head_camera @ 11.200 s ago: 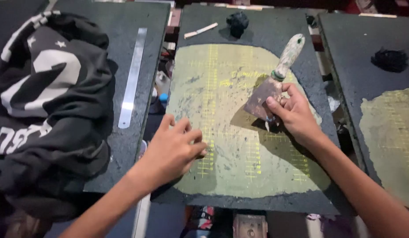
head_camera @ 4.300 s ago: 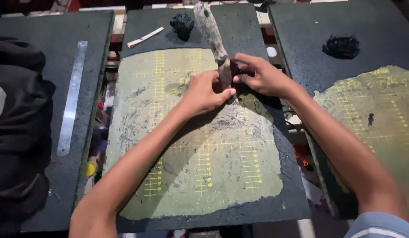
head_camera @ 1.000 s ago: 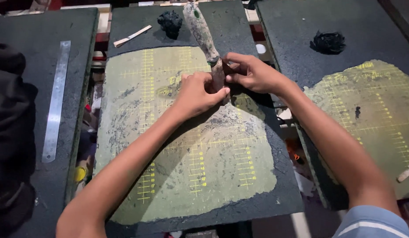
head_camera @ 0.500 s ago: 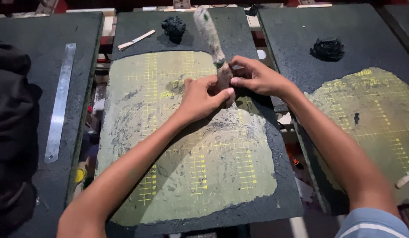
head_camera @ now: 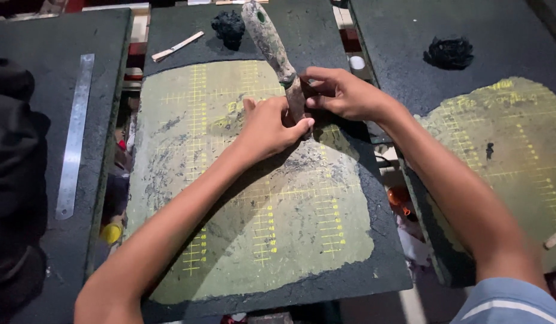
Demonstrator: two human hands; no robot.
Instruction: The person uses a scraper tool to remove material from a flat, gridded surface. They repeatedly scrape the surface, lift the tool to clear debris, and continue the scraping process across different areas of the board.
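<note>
Both hands met on a scraper (head_camera: pixel 272 48) near the top of the middle board (head_camera: pixel 326 36). Left hand (head_camera: pixel 269 129) was curled around the tool's lower end, fingers closed on the metal part just below the handle, thumb tip touching it. Right hand (head_camera: pixel 344 93) pinched the same spot from the other side, fingers closed on it. Blade itself was hidden behind the hands; handle stuck up and away, tilted toward the far edge, grimy with green showing. Hands sat over a worn greenish mat (head_camera: pixel 242 228) with yellow grid marks, grey smears across it. A black wad (head_camera: pixel 229 27) and a small flat stick (head_camera: pixel 176 46) lay on the board beyond the mat, apart from the hands. Left board held a metal ruler (head_camera: pixel 74 132) and dark cloth (head_camera: pixel 14 180). Right board had a second mat (head_camera: pixel 506 144) and another black wad (head_camera: pixel 449 53).
</note>
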